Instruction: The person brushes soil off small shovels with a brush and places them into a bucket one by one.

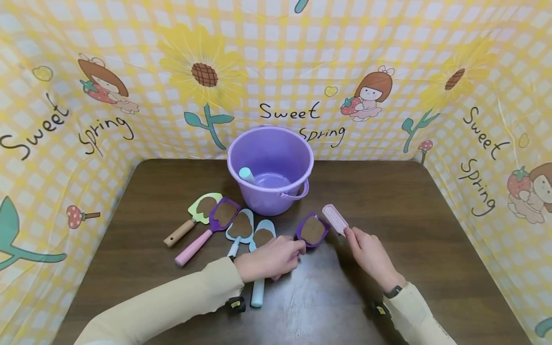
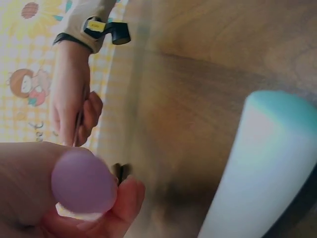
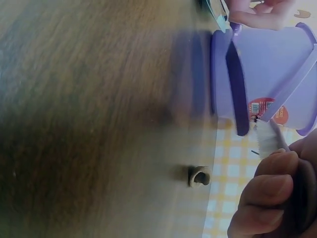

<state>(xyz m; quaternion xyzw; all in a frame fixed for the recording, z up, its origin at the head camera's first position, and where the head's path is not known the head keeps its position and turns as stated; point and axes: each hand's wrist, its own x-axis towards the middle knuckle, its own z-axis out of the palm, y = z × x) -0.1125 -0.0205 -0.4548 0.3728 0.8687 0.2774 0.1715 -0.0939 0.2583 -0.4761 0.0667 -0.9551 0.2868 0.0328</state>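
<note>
My left hand (image 1: 276,256) grips the lilac handle (image 2: 81,183) of a flat tool. Its purple-rimmed head (image 1: 311,230) has a brown middle and points away from me, right of the row of tools. Edge-on in the right wrist view, that purple head (image 3: 237,89) looks thin. Farther right, my right hand (image 1: 373,254) holds a pale pink tool (image 1: 334,218) by its near end; its narrow head is dotted, grater-like, with a toothed edge (image 3: 267,139) in the right wrist view. The two heads are close but apart. My fingers cover most of both handles.
A purple bucket (image 1: 241,191) stands at the back with a light blue handle (image 1: 247,175) inside. Left of my hands lie a green tool (image 1: 192,209) with a wooden handle, a purple tool with a pink handle (image 1: 194,247), and two light blue tools (image 1: 247,220), (image 1: 257,292).
</note>
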